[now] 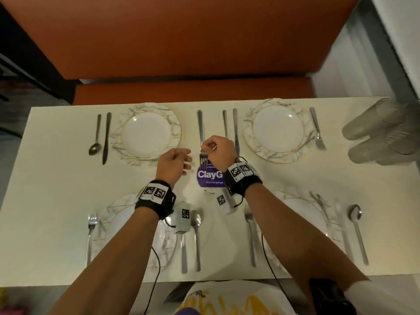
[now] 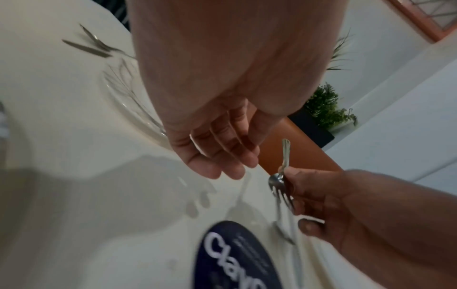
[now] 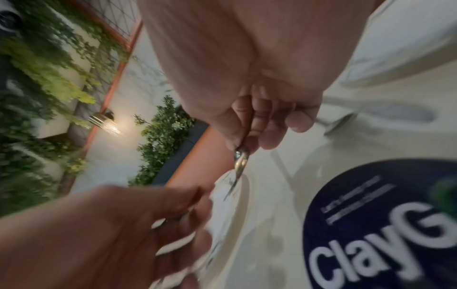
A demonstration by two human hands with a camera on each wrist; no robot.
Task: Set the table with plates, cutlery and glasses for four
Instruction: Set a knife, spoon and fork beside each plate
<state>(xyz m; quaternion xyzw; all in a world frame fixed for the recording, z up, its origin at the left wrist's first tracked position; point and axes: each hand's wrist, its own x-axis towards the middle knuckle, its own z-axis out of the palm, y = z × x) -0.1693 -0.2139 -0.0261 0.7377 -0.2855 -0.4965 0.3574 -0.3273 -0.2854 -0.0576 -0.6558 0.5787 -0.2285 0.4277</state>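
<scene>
Our right hand (image 1: 219, 151) pinches a slim silver metal fork (image 1: 200, 133) at its neck, just above the tines, fingers and thumb curled round it; the handle points away from us toward the far edge of the cream-white worktop (image 1: 56, 178). The fork sits between the two far marble-rimmed white plates (image 1: 146, 133), its tines over the edge of a round dark-blue sticker with white lettering (image 1: 208, 176) at the middle of the worktop. We cannot tell whether the fork touches the surface.

Our left hand (image 1: 175, 163) hovers just beside the right one, holding nothing, fingers loosely bent and relaxed, near the rim of the far left plate.

Each of the four plates has cutlery lying alongside it. A cluster of clear plastic cups (image 1: 381, 135) lies on its side at the far right end of the worktop, well apart from both hands.
</scene>
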